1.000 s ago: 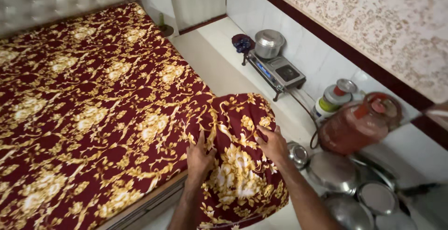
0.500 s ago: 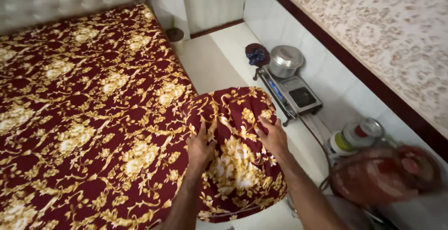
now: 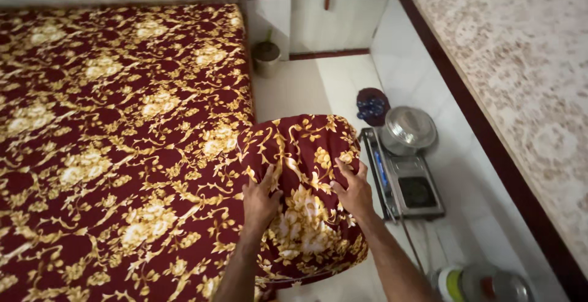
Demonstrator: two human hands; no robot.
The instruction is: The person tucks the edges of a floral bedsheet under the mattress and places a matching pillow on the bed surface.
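Note:
A pillow (image 3: 306, 149) in a dark red cover with gold flowers is held up beside the bed's right edge. My left hand (image 3: 260, 199) grips its left side and my right hand (image 3: 350, 190) grips its right side, both pressed into the fabric. The bed (image 3: 110, 130) wears a sheet of the same red and gold pattern and fills the left of the view. The pillow overlaps the bed's edge and hangs partly over the floor.
A two-burner stove (image 3: 409, 181) stands on the white floor at the right, with a steel pot (image 3: 407, 129) on it and a dark blue cloth (image 3: 372, 104) beyond. A small pot (image 3: 267, 55) sits by the far wall. Tins (image 3: 484, 285) lie bottom right.
The view has swung left and tilted, so the red gas cylinder and steel dishes have left the frame. Both hands keep their grip and the pillow has come closer to the bed.

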